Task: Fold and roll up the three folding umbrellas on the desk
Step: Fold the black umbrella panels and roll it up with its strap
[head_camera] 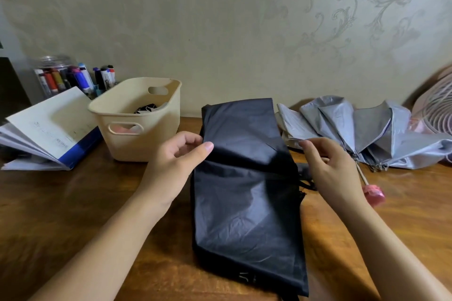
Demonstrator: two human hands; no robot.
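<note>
A black folding umbrella point(247, 188) lies lengthwise on the wooden desk point(61, 203), its cloth flattened into a long panel. My left hand point(176, 161) pinches its left edge between thumb and fingers, about a third of the way down. My right hand point(327, 166) holds the right edge at the same height, fingers curled on the cloth. A silver-grey umbrella point(362, 134) with a pink handle point(373, 193) lies loosely collapsed at the right. A third umbrella is not in view.
A cream plastic basket point(137, 117) stands left of the black umbrella. Farther left lie an open book point(46, 129) and a jar of markers point(63, 76). A pink fan point(437, 107) sits at the far right against the wall.
</note>
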